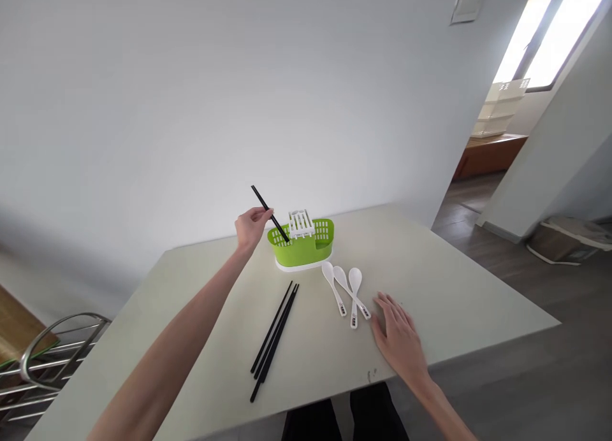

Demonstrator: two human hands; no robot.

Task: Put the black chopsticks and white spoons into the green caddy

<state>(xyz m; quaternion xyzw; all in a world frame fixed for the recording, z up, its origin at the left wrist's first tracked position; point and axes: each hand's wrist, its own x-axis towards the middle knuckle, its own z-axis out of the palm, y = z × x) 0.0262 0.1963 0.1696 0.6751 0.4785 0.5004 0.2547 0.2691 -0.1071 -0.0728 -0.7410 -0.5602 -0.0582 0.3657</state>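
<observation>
Pinched in the fingers of my left hand (252,226) is a black chopstick (259,197); I cannot tell if it is one or a pair. It slants down to the right, its lower end inside the left compartment of a green cutlery holder (300,255). The holder has a white base and a white slotted rack (301,224) at its middle. Several black chopsticks (274,336) lie bunched on the table in front of it. Three white spoons (354,278) lie partly crossed nearby. My right hand (399,339) rests open on the tabletop, just right of the spoon handles.
The pale table (459,294) stands against a plain wall (287,97). At the lower left is a metal rack (62,358) beside the table. To the right, a bin (568,240) stands on the floor, and a doorway leads toward a window (549,33).
</observation>
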